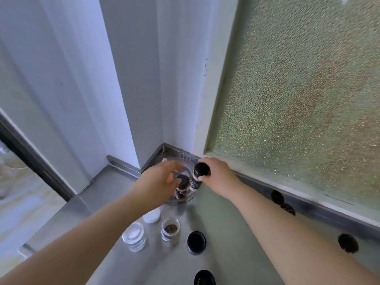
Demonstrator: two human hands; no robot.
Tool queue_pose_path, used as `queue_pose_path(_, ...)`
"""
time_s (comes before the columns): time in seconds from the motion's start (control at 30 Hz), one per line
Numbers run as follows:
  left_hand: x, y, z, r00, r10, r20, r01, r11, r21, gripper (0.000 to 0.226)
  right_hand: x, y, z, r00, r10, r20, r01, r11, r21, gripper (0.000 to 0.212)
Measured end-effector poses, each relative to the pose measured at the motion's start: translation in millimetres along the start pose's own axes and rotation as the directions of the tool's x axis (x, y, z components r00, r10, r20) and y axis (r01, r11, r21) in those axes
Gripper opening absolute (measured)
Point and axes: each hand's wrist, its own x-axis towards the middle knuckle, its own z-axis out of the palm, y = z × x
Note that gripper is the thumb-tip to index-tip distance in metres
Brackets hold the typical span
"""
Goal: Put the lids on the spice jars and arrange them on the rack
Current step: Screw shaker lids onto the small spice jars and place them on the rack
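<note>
1. Right hand [218, 173] grips a black-lidded jar [198, 177] over the round rack [185, 159].
2. Left hand [158, 179], fingers loosely spread, touches a second lidded jar [182, 187] standing on the rack.
3. On the counter [226, 233]: open jar of white powder [134, 236], open jar of brown spice [170, 229].

Frosted window [298, 95] — steel counter [226, 233]

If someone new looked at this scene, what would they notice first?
Both hands meet at the corner rack: the right hand grips a black-lidded jar, and the left hand reaches over a second lidded jar. Nearer on the steel counter stand two open jars, with loose black lids by the frosted window.
</note>
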Motion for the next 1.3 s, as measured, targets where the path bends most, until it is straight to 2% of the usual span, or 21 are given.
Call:
queue_pose_path(0.07, 7.4, -8.7, 0.5, 1.0, -0.001, 0.001, 0.001, 1.0, 0.0, 0.029, 17.0, 1.8, 16.8, 1.0, -0.005, 0.025, 0.006, 1.0, -0.015, 0.021)
queue_pose_path(0.23, 24.5, -22.8, 2.3, 0.999, 0.046, -0.004, -0.046, 0.999, -0.005, 0.028, 39.5, 12.2, 43.0, 0.998, 0.018, 0.055, -0.017, 1.0, -0.016, 0.02)
queue_pose_path(0.37, 32.1, -29.3, 7.5, 0.999, 0.038, 0.024, -0.038, 0.999, -0.016, 0.029, 42.0, 21.4, 55.6, 0.995, 0.068, 0.072, -0.068, 0.998, -0.013, 0.042)
queue_pose_path(0.57, 36.7, -26.4, 14.1, 0.999, 0.037, 0.021, -0.036, 0.999, -0.018, 0.029, 46.9, 25.4, 50.4, 0.996, 0.084, 0.024, -0.085, 0.996, 0.027, 0.054)
queue_pose_path(0.77, 34.1, -18.1, 20.7, 0.998, 0.056, 0.008, -0.056, 0.998, -0.033, 0.028, 39.3, 30.2, 43.6, 0.978, 0.048, 0.205, -0.033, 0.997, -0.074, 0.072)
queue_pose_path(0.87, 32.3, -11.1, 22.5, 0.999, 0.038, 0.032, -0.038, 0.999, -0.015, 0.03, 30.8, 31.8, 40.8, 0.973, 0.043, 0.227, -0.025, 0.996, -0.082, 0.081)
queue_pose_path(1.0, 33.0, 9.5, 32.0, 0.996, 0.075, 0.046, -0.075, 0.997, -0.012, 0.028, 0.2, 38.1, 12.2, 0.995, -0.016, 0.098, 0.023, 0.998, -0.066, 0.071)
queue_pose_path(1.1, 32.9, 35.8, 47.2, 0.987, 0.149, 0.058, -0.148, 0.988, -0.033, 0.031, -39.1, 66.2, -23.1, 0.999, 0.008, -0.044, -0.014, 0.991, -0.131, 0.06)
queue_pose_path(1.17, 32.0, 53.2, 60.0, 0.977, 0.204, 0.057, -0.201, 0.978, -0.053, 0.03, -64.5, 97.3, -42.6, 0.984, 0.077, -0.16, -0.117, 0.959, -0.26, 0.057)
queue_pose_path(1.23, 28.7, 67.4, 72.4, 0.969, 0.233, 0.081, -0.227, 0.971, -0.076, 0.029, -86.5, 127.8, -57.5, 0.946, 0.212, -0.244, -0.293, 0.881, -0.371, 0.057)
queue_pose_path(1.3, 24.2, 76.7, 83.4, 0.962, 0.256, 0.098, -0.249, 0.965, -0.084, 0.028, -102.2, 152.7, -63.5, 0.891, 0.4, -0.217, -0.454, 0.812, -0.367, 0.056)
